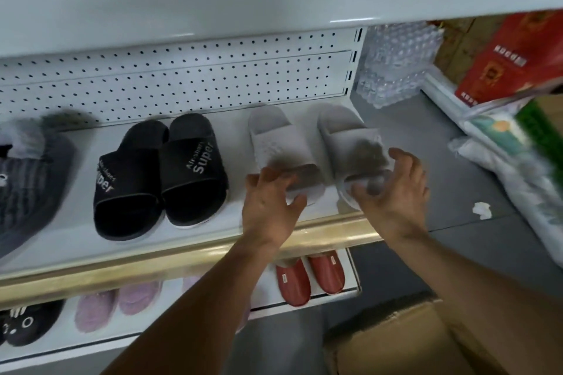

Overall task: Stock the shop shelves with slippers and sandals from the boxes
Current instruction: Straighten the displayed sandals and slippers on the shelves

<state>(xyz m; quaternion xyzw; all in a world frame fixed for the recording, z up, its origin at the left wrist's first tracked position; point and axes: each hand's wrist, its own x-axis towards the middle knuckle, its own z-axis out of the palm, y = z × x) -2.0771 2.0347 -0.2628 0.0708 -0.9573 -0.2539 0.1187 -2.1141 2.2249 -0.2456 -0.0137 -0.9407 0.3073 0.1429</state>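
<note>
On the white metal shelf with the brass-coloured front edge (213, 248), a pair of pale grey plastic slides sits at the right end, toes pointing at the white pegboard back panel (182, 76). The person's left hand (269, 204) has its fingers spread and curled over the heel of the left grey slide (274, 143), touching it; the right hand (396, 189) is cupped loosely around the heel of the right grey slide (347, 137), fingers apart. Motion blur smears both heels, so I cannot tell how firm either grip is. Just beside them to the left stands a pair of black slides printed "Super" in white (158, 176), and further left some dark grey fuzzy slippers (27, 173), blurred. One shelf down lie red closed-toe slippers (310, 277), lilac fluffy slippers (118, 307) and black slippers with white marks (27, 326). A brown cardboard box (393, 341) sits on the grey floor under the right forearm.
</note>
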